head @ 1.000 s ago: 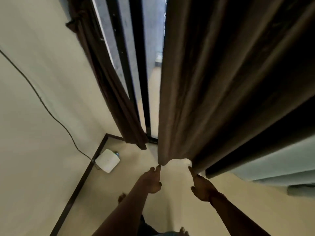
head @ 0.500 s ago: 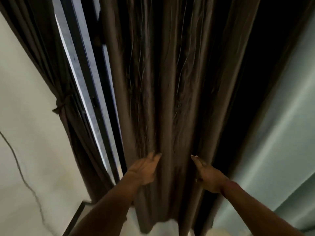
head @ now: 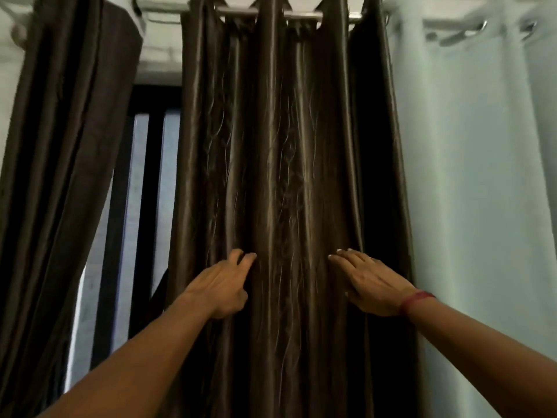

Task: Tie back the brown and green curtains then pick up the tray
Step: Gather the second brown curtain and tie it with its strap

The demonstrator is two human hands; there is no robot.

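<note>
**Left hand** (head: 223, 285): 7 o'clock from mid-view. It lies on the cloth with the fingers lightly bent and their tips pressed into a fold. The thumb is hidden, and nothing shows as enclosed.

**Right hand** (head: 372, 282): 5 o'clock. It lies flat, fingers straight and close together, palm on the cloth, holding nothing. There is a red thread band (head: 417, 298) at the wrist.

**Brown curtain** (head: 280, 161): under both hands. It hangs full length in vertical folds, ungathered, with no tie visible, and is carried by the rod (head: 301, 16) at 12 o'clock.

**Green curtain** (head: 470, 176): 3 o'clock, just beside the brown one. It hangs loose and untouched.

**Second brown panel** (head: 66, 146): 9 o'clock, bunched. A dark window frame (head: 150, 206) stands between it and the middle curtain.

**Tray**: not in view.

**Hazards, as judged:**
- The cloth looks glossy and probably slippery. Flat palms may slide across the folds instead of collecting them, which would leave a slack bundle.
- Both hands sit on the middle folds. The shadowed outer folds toward 3 o'clock could be missed.
- The green edge lies so close that it could be swept into the brown bundle.
- A hard downward tug would load the rings and the rod.
</note>
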